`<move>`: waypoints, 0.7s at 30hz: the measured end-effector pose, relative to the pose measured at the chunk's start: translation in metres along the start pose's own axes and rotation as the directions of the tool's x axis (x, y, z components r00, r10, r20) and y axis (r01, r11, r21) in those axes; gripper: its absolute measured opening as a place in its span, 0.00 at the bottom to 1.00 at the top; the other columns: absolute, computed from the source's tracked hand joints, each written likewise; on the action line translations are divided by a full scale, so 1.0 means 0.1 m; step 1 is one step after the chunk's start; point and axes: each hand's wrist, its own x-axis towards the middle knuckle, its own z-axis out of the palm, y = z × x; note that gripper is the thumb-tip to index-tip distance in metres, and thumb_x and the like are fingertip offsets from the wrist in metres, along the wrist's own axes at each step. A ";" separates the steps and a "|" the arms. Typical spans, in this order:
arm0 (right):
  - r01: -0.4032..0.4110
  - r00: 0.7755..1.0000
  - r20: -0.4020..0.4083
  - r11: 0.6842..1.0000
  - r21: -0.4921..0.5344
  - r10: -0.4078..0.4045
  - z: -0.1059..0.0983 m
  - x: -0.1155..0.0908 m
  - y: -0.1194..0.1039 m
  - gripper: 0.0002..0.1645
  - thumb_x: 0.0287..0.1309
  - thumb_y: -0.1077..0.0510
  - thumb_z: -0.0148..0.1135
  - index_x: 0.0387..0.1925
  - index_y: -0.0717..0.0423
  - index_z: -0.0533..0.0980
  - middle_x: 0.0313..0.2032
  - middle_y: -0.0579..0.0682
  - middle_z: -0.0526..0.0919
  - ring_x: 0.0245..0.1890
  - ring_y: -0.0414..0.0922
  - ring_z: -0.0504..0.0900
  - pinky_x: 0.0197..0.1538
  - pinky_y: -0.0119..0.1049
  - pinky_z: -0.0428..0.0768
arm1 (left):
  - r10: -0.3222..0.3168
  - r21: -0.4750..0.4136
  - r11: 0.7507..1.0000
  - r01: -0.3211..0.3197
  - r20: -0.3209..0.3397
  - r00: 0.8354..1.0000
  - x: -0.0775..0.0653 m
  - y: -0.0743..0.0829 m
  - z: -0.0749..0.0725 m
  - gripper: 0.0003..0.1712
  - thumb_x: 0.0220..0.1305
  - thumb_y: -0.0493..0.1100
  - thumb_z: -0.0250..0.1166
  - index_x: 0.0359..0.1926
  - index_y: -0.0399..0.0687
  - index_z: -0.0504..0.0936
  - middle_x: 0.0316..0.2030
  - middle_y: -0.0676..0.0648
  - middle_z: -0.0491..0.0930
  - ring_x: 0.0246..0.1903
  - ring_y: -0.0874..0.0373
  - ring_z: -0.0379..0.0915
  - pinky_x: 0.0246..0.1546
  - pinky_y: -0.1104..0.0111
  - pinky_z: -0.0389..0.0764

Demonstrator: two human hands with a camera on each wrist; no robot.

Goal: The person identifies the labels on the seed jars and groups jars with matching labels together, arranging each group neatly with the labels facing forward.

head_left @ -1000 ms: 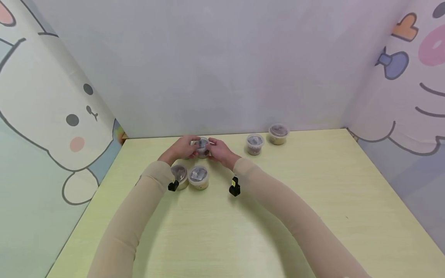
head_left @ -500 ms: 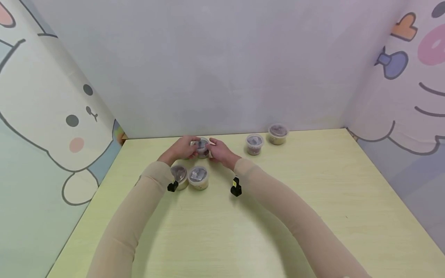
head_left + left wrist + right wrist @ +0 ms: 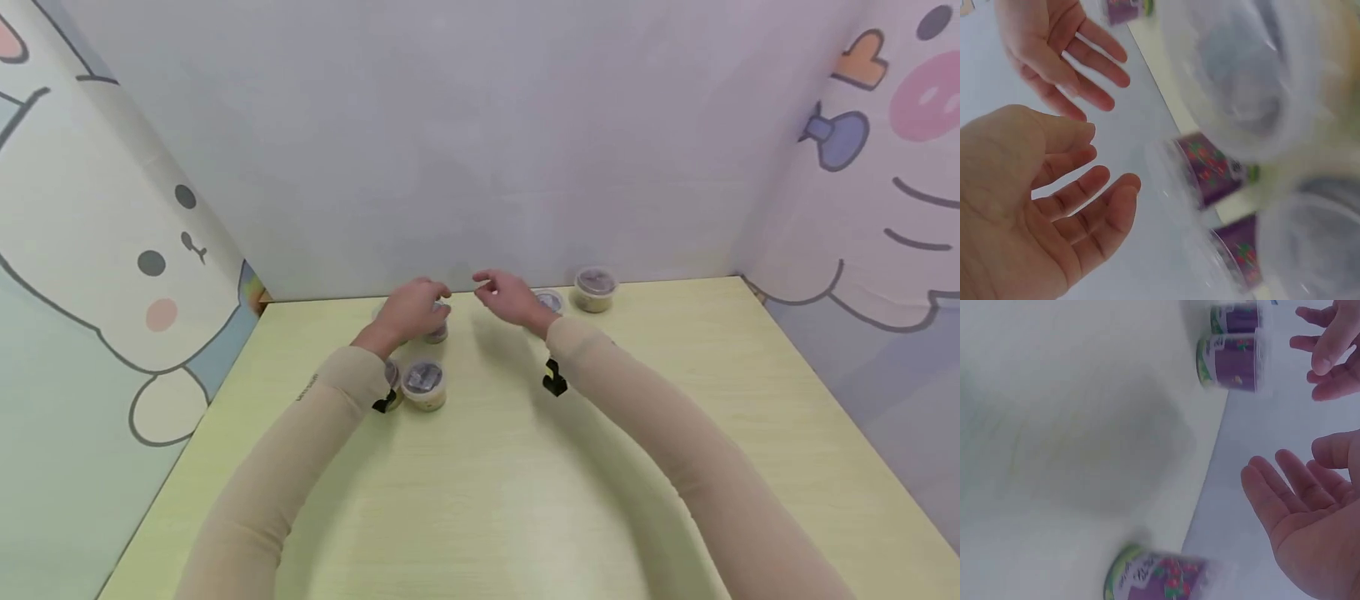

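My left hand (image 3: 412, 312) hovers over the back-left tubs, its fingers loosely bent and holding nothing. Beneath it, a small lidded plastic tub (image 3: 437, 335) is partly covered; in the right wrist view it is a purple-labelled tub (image 3: 1230, 362) with another purple tub (image 3: 1238, 319) beside it. To the right, my right hand (image 3: 512, 298) is in the air, fingers relaxed with nothing between them. It partly hides a small tub (image 3: 551, 298). Two wider tubs stand nearer me: one with a dark-topped clear lid (image 3: 424, 379) and one mostly behind the left wrist (image 3: 392, 373).
A wide lidded tub (image 3: 596, 292) stands at the back right near the white wall (image 3: 480, 167). All tubs sit on a pale wooden table (image 3: 480, 483). Cartoon-printed panels (image 3: 97, 217) border the table on both sides.
Both hands have come off the small tub at the back left and risen. The right hand has moved right, towards the right-hand small tub; the left has shifted slightly.
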 end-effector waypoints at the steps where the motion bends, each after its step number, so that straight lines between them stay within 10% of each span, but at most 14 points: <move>1: 0.016 1.000 -0.017 0.999 -0.048 -0.017 -0.08 -0.02 0.00 0.24 0.76 0.57 0.52 0.67 0.59 0.71 0.55 0.59 0.82 0.52 0.54 0.82 0.52 0.46 0.80 | 0.019 0.013 1.000 -0.019 -0.004 1.000 0.02 0.06 0.00 0.19 0.73 0.44 0.59 0.58 0.38 0.82 0.54 0.38 0.81 0.53 0.45 0.77 0.53 0.52 0.78; 13: 0.001 0.985 -0.169 0.984 -0.181 -0.032 -0.75 -0.21 0.37 0.21 0.73 0.63 0.49 0.62 0.68 0.73 0.59 0.63 0.79 0.60 0.57 0.76 0.64 0.50 0.73 | 0.022 -0.165 0.986 -0.021 0.004 1.000 0.37 0.64 0.37 0.30 0.77 0.49 0.55 0.69 0.33 0.68 0.65 0.35 0.72 0.64 0.43 0.69 0.64 0.55 0.70; 21: -0.016 0.983 -0.186 0.997 -0.077 0.002 -0.77 -0.37 0.75 0.23 0.75 0.64 0.49 0.65 0.71 0.70 0.63 0.66 0.75 0.63 0.60 0.74 0.66 0.50 0.72 | -0.096 -0.477 0.875 0.077 -0.016 0.995 0.60 0.86 0.80 0.37 0.78 0.50 0.52 0.76 0.31 0.54 0.71 0.32 0.63 0.70 0.42 0.60 0.70 0.55 0.64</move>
